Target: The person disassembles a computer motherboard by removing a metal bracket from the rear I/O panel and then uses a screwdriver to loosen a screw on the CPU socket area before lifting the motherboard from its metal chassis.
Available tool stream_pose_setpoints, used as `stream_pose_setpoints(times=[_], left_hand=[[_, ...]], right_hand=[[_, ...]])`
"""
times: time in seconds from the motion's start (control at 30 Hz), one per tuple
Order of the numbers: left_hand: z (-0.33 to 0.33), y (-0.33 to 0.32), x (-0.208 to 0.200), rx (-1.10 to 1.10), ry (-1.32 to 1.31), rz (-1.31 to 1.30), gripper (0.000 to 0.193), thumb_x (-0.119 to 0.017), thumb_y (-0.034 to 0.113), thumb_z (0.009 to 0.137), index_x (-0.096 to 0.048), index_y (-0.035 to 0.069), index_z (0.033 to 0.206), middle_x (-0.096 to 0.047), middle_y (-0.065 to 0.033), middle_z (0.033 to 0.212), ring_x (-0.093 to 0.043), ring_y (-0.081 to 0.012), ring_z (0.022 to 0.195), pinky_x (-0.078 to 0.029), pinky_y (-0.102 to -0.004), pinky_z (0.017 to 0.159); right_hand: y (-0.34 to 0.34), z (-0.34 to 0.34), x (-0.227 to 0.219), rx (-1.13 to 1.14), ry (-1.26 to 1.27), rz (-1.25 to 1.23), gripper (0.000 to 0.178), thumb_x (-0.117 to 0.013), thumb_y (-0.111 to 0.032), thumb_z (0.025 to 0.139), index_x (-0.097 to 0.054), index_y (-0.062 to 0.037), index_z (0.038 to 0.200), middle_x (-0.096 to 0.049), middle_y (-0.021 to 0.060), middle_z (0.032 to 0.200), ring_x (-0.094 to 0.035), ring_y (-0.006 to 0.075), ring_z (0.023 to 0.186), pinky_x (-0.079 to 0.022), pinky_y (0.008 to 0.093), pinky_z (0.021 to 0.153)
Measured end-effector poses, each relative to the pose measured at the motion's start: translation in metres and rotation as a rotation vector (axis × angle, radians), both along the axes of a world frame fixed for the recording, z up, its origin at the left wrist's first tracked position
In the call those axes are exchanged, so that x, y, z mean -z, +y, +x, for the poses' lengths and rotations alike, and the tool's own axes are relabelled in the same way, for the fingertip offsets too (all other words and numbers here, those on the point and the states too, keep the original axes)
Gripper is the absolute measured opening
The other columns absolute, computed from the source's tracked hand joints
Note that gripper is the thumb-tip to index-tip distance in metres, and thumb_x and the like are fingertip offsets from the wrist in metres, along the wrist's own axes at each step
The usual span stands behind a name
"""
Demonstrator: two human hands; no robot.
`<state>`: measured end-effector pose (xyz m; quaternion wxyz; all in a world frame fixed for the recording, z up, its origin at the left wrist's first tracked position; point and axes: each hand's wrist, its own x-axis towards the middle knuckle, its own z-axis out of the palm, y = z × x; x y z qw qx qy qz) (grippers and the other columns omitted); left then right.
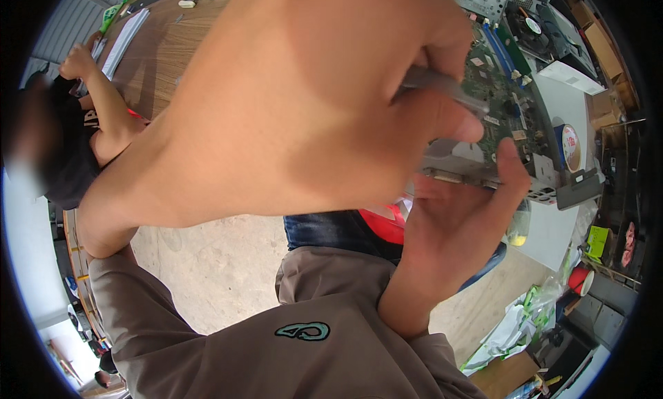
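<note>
Large and close, my left hand point(324, 116) spans the middle of the view, its thumb and fingers closed on a smooth grey bar-like thing point(449, 90). Most of that thing is hidden inside the grip, so its kind cannot be made out. Behind it lies a green circuit board point(494, 99) in a metal computer chassis point(456, 154). Lower and nearer to me, my right hand point(459, 216) is at the chassis's near edge with its thumb raised. Its other fingers are hidden behind my left hand, so whether they grip the edge cannot be told.
Blue memory slots point(501, 50) run along the board, and a fan point(528, 23) stands beyond. A round tub point(568, 147) is right of the chassis. Another person's arm point(103, 102) rests near the brown table point(148, 61) at left. Plastic bags point(514, 326) lie on the floor.
</note>
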<state>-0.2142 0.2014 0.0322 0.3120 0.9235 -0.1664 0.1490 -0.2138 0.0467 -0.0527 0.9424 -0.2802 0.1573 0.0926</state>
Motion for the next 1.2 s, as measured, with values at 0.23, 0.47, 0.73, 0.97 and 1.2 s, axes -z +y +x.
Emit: stream_pose_setpoints(times=[0.23, 0.47, 0.73, 0.97, 1.2], left_hand=[[-0.004, 0.006, 0.017, 0.028, -0.046, 0.034, 0.028, -0.088, 0.010, 0.069, -0.066, -0.002, 0.082, -0.063, -0.0055, 0.065, -0.057, -0.0089, 0.054, -0.041, -0.0224, 0.049], [-0.005, 0.004, 0.033, 0.006, -0.188, 0.078, 0.030, -0.089, 0.014, 0.068, -0.067, -0.002, 0.080, -0.063, -0.0052, 0.064, -0.058, -0.0096, 0.054, -0.041, -0.0221, 0.049], [-0.005, 0.004, 0.029, 0.060, -0.065, 0.130, 0.028, -0.088, 0.013, 0.070, -0.067, -0.002, 0.080, -0.063, -0.0046, 0.065, -0.057, -0.0096, 0.054, -0.041, -0.0221, 0.050], [-0.013, 0.000, 0.036, 0.033, -0.019, 0.105, 0.026, -0.087, 0.011, 0.071, -0.066, -0.003, 0.080, -0.062, -0.0045, 0.064, -0.057, -0.0097, 0.054, -0.041, -0.0225, 0.052], [-0.014, -0.005, 0.044, 0.025, -0.007, 0.095, 0.025, -0.086, 0.010, 0.072, -0.066, -0.003, 0.080, -0.062, -0.0044, 0.064, -0.057, -0.0097, 0.054, -0.041, -0.0229, 0.053]], right_hand=[[-0.001, 0.000, 0.022, 0.040, 0.028, 0.044, 0.038, -0.063, -0.026, 0.091, -0.056, -0.0051, 0.123, -0.065, 0.0062, 0.114, -0.063, 0.0209, 0.102, -0.048, 0.0365, 0.091], [-0.008, -0.009, 0.042, -0.113, -0.087, 0.056, 0.043, -0.061, -0.030, 0.091, -0.055, -0.0051, 0.126, -0.065, 0.0063, 0.113, -0.062, 0.0197, 0.103, -0.048, 0.0369, 0.088], [0.000, -0.007, 0.020, -0.012, 0.087, 0.094, 0.044, -0.059, -0.036, 0.093, -0.056, -0.0054, 0.126, -0.063, 0.0083, 0.121, -0.062, 0.0222, 0.103, -0.051, 0.0369, 0.082], [-0.015, -0.006, 0.043, -0.119, 0.137, 0.123, 0.040, -0.057, -0.024, 0.092, -0.054, -0.0018, 0.126, -0.060, 0.0121, 0.125, -0.058, 0.0256, 0.114, -0.049, 0.0407, 0.093], [-0.008, -0.003, 0.032, -0.052, 0.102, 0.118, 0.042, -0.059, -0.013, 0.085, -0.055, -0.0007, 0.125, -0.061, 0.0126, 0.125, -0.057, 0.0259, 0.116, -0.043, 0.0425, 0.101]])
